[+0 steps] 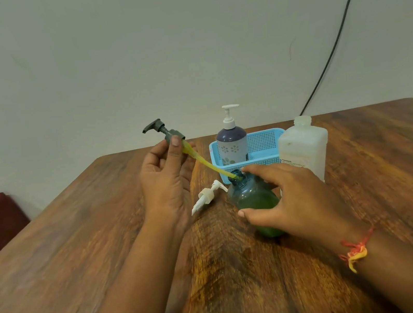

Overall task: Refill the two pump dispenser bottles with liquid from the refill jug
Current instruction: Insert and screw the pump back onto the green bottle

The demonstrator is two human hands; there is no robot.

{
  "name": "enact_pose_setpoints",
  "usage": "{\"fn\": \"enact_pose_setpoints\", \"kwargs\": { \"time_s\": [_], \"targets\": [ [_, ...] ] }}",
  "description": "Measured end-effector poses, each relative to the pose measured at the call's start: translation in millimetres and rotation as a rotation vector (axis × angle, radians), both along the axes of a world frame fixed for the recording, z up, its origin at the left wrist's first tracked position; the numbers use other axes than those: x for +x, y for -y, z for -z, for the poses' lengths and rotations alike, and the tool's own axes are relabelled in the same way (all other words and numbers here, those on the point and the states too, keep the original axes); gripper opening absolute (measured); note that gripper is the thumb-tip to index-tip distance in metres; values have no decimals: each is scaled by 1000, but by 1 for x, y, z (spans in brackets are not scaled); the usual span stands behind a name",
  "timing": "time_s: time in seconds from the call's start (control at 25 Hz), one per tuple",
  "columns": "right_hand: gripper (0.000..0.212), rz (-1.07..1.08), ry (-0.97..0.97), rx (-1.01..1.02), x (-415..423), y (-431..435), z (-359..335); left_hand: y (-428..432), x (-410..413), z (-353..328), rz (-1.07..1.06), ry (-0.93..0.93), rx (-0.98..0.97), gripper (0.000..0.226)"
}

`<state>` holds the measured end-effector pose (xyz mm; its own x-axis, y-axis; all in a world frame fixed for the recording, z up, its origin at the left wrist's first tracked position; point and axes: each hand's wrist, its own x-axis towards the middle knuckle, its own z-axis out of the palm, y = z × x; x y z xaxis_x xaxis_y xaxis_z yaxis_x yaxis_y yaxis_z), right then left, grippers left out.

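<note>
Drips are threatening: left hand (166, 182) is pinching the pump (167, 132) by its collar, right hand (295, 196) is gripping the bottle (251, 196); the tip of the wet tube (209, 165) should be hovering over the mouth.

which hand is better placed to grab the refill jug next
Probably the right hand: the refill jug stands just behind it, though it must first let go of the green bottle. The left hand is across the bottle, gripping the grey pump.
</note>
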<state>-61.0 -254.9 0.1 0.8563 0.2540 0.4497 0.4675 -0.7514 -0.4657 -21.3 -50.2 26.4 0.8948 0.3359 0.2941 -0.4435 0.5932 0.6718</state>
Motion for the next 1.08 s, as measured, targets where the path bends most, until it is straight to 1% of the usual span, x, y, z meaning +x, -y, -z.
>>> {"fn": "enact_pose_setpoints", "kwargs": {
  "time_s": [0.08,0.16,0.28,0.36,0.48,0.64,0.8,0.96,1.08],
  "targets": [
    [84,2,3,-16,-1,0,-1,2,-4,-1,-8,17,83,39],
    [85,0,14,-29,-2,-1,-1,7,-10,1,-6,32,234,36],
    [84,-2,46,-13,-1,0,1,19,-18,8,20,71,511,32],
    [83,4,54,24,0,1,3,25,-19,15,35,56,619,29],
    [81,16,37,76,4,2,5,28,-19,22,54,11,695,33],
    [81,11,43,119,7,4,7,29,-17,28,63,-15,736,41],
    [84,22,37,140,10,6,9,28,-12,32,98,-29,749,39],
    [83,4,-4,167,14,9,10,23,-7,33,164,-27,839,35],
    [80,-29,-18,203,14,9,11,26,-10,33,172,10,895,38]
  ]
}}
